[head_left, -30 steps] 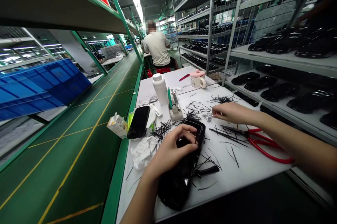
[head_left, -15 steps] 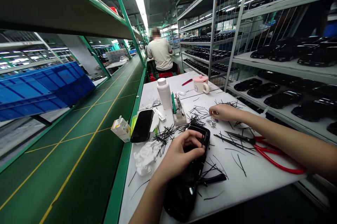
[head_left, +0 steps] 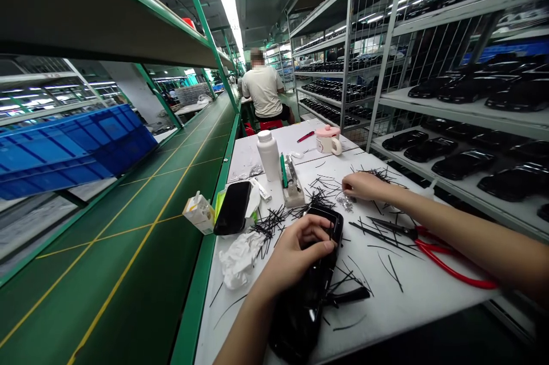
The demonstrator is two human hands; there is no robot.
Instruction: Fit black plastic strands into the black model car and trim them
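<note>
A glossy black model car body (head_left: 302, 310) lies lengthwise on the white table in front of me. My left hand (head_left: 302, 248) rests over it with curled fingers and thumb, gripping it near its far half; a short dark sliver shows by the fingertips. My right hand (head_left: 362, 186) is at a small heap of tiny silvery pieces (head_left: 345, 203), its fingers pinched together. Whatever sits in that pinch is hidden. Around the car body lie many thin black strips (head_left: 272, 225). Red-handled scissors (head_left: 433, 250) lie below my right forearm, and a black-handled tool (head_left: 349, 295) lies beside the car body.
A phone (head_left: 233, 207), crumpled tissue (head_left: 240, 259), small carton (head_left: 199, 213), white bottle (head_left: 268, 156) and lidded mug (head_left: 328, 141) stand or lie leftward and farther back. A green conveyor belt (head_left: 141, 227) runs along the left; racks of black car bodies (head_left: 463, 165) stand right. A person (head_left: 262, 90) sits ahead.
The view has shifted slightly. My right hand's fingers have drawn closer together beside the silvery heap; my left hand stays on the car body.
</note>
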